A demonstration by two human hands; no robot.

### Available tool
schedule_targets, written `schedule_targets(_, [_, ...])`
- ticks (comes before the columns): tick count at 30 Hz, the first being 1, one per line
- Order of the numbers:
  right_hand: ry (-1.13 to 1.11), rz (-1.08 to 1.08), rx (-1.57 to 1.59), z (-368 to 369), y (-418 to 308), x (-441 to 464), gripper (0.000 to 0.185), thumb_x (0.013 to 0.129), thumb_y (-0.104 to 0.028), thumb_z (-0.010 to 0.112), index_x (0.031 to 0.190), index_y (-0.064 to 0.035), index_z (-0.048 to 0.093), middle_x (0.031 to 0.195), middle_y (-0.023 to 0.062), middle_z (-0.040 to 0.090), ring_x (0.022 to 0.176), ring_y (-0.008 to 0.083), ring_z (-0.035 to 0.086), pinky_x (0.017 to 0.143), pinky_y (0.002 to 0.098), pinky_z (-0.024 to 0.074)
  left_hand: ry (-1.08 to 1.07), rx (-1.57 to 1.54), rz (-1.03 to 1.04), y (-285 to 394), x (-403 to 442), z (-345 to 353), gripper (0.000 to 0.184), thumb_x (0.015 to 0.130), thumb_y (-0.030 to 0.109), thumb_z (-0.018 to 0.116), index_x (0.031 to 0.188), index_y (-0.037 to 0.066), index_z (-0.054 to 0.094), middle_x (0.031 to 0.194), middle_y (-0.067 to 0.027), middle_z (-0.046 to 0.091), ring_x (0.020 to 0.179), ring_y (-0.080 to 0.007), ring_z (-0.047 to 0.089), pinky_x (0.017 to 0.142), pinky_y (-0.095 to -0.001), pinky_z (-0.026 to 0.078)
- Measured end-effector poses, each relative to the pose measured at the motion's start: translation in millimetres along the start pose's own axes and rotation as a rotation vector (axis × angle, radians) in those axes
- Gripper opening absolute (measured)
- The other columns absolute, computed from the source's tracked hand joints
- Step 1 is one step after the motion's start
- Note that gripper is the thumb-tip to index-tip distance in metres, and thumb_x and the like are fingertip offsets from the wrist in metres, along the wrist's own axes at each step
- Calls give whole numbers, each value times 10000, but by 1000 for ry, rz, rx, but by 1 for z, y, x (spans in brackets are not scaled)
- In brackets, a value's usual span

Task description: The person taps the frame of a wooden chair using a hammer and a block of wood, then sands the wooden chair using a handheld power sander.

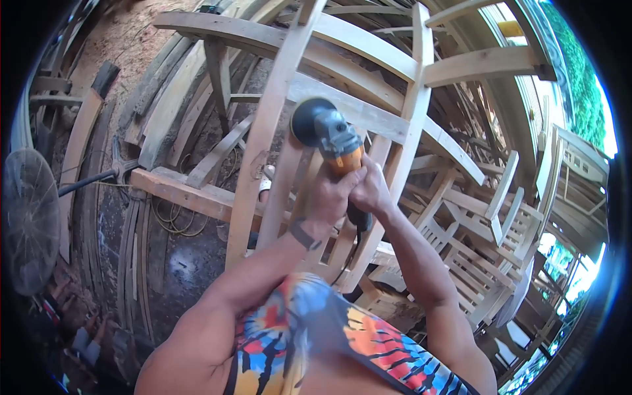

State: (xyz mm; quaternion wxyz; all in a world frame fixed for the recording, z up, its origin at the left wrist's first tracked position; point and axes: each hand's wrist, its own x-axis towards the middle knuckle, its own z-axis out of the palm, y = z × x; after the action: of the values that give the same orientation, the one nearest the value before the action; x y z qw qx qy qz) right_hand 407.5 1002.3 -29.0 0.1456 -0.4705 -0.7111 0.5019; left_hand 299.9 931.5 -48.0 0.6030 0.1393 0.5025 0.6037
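Both my hands are wrapped round an orange-and-grey angle grinder (342, 148) with a round, dark disc (312, 122) at its head. My left hand (331, 197), with a dark band at the wrist, grips the body from the left. On the other side my right hand (372, 187) closes on it, the two hands touching. A cord hangs from the grinder's rear end. The disc is over a pale wooden chair frame (263, 145), at the left end of a crosspiece (355, 108). Whether it touches the wood I cannot tell.
A rough wooden beam (191, 192) runs in from the left under the frame. Long planks (178, 99) lie on the ground behind it. A large round fan (31, 220) stands at far left. Slatted wooden furniture (471, 270) is stacked at right. A yellowish cable (172, 224) coils on the floor.
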Motion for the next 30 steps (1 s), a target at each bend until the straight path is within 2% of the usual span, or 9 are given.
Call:
schedule_targets(4, [120, 66, -118, -22, 22, 36, 401, 865, -155, 613, 1219, 32, 608, 948, 260, 728, 943, 377, 745, 810, 436, 575, -82, -21, 103, 2, 53, 21, 431, 962, 282, 733, 1227, -47, 648, 1109, -125, 729, 1018, -184, 693, 890, -309, 539])
schedule_targets(8, [344, 264, 173, -40, -20, 11, 441, 805, -223, 754, 1142, 33, 630, 921, 158, 731, 874, 231, 720, 788, 377, 572, -263, -53, -44, 9, 49, 25, 477, 992, 335, 699, 1254, -60, 643, 1123, -139, 729, 1018, -191, 690, 891, -312, 541])
schedule_targets(10, [412, 306, 73, -64, -20, -16, 410, 776, -218, 801, 1074, 23, 655, 892, 90, 717, 797, 148, 679, 725, 317, 558, -372, 144, -2, -6, 32, 17, 542, 1045, 412, 616, 1328, -49, 597, 1175, -105, 703, 1075, -156, 658, 944, -320, 523])
schedule_targets(11, [465, 323, 61, -74, -17, -30, 379, 792, -190, 796, 1069, 17, 641, 880, 72, 694, 755, 136, 667, 683, 302, 558, -411, 464, -10, 15, 20, 15, 654, 1040, 479, 578, 1413, -57, 536, 1341, -206, 640, 1266, -264, 603, 1119, -417, 430])
schedule_targets(12, [518, 344, 49, -83, -12, -47, 350, 808, -162, 792, 1063, 11, 627, 868, 55, 671, 713, 123, 656, 641, 287, 558, -421, 462, -18, 6, 20, 13, 654, 1040, 479, 578, 1413, -57, 536, 1341, -206, 640, 1266, -264, 603, 1119, -417, 430])
schedule_targets(14, [619, 413, 77, -101, -7, -82, 340, 810, -164, 793, 1053, 7, 627, 871, 54, 666, 698, 128, 645, 638, 287, 553, -259, 1427, 687, -22, 28, 8, 751, 1029, 517, 542, 1493, -65, 446, 1543, -284, 452, 1471, -384, 404, 1245, -514, 231])
schedule_targets(15, [662, 407, 87, -106, -6, -98, 337, 812, -158, 791, 1056, 8, 627, 873, 53, 662, 700, 127, 640, 638, 291, 554, -277, 1413, 691, -32, 38, 9, 836, 1012, 567, 509, 1533, -75, 380, 1635, -291, 298, 1552, -435, 217, 1275, -551, 83])
schedule_targets(19, [796, 475, 210, -102, -10, -162, 349, 809, -142, 793, 1071, 21, 630, 882, 56, 658, 695, 126, 633, 643, 298, 544, -314, 1549, 791, -60, 84, 25, 966, 1000, 658, 433, 1581, -93, 253, 1681, -271, 181, 1588, -378, 111, 1300, -497, 27])
schedule_targets(30, [896, 606, 354, -45, -9, -271, 329, 811, -118, 807, 1058, 23, 642, 875, 83, 683, 660, 162, 673, 618, 313, 562, -494, 1521, 826, -88, 7, 13, 938, 1014, 604, 462, 1590, -95, 217, 1691, -267, 148, 1593, -371, 93, 1300, -491, 37])
